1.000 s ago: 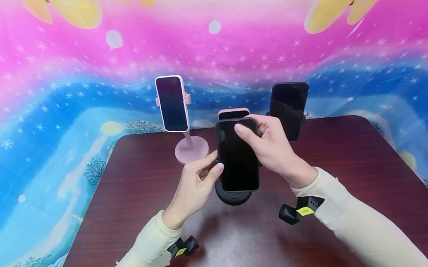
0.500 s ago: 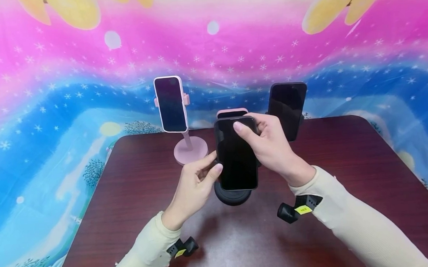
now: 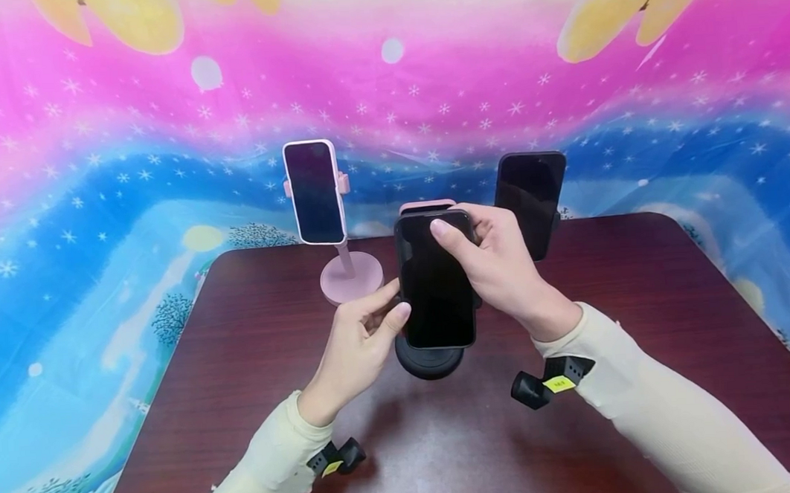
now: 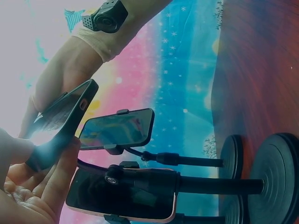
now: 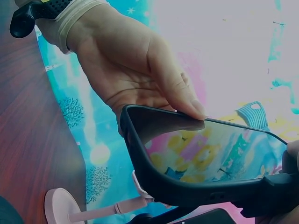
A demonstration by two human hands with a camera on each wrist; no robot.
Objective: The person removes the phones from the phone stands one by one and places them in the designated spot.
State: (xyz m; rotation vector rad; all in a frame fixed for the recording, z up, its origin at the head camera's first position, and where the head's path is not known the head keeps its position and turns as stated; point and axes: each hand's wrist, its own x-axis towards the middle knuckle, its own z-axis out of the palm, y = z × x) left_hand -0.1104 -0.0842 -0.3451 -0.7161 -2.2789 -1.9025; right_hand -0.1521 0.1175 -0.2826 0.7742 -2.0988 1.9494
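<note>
A black phone point(image 3: 436, 296) stands upright with its dark screen facing me, above the round black base point(image 3: 431, 365) of a stand. My left hand point(image 3: 353, 345) pinches its left edge, thumb in front; in the right wrist view, that thumb lies on the black rim of the phone point(image 5: 163, 189). Near the top right corner, my right hand point(image 3: 503, 270) grips the phone, thumb pressed on the screen and fingers behind it. A black clamp part point(image 5: 275, 182) touches the phone's side in the right wrist view. The rest of the clamp is mostly hidden behind the phone.
A white-edged phone point(image 3: 315, 195) sits in a pink stand point(image 3: 352, 278) at the back left. Another black phone point(image 3: 533, 194) stands at the back right. Directly behind the held phone, a pink-edged phone point(image 3: 426, 205) peeks out. All stand on a dark red wooden table point(image 3: 259, 343).
The held phone has shifted slightly upward, with my right hand rising along with it. My left hand keeps its place at the left edge, and the base has not moved.
</note>
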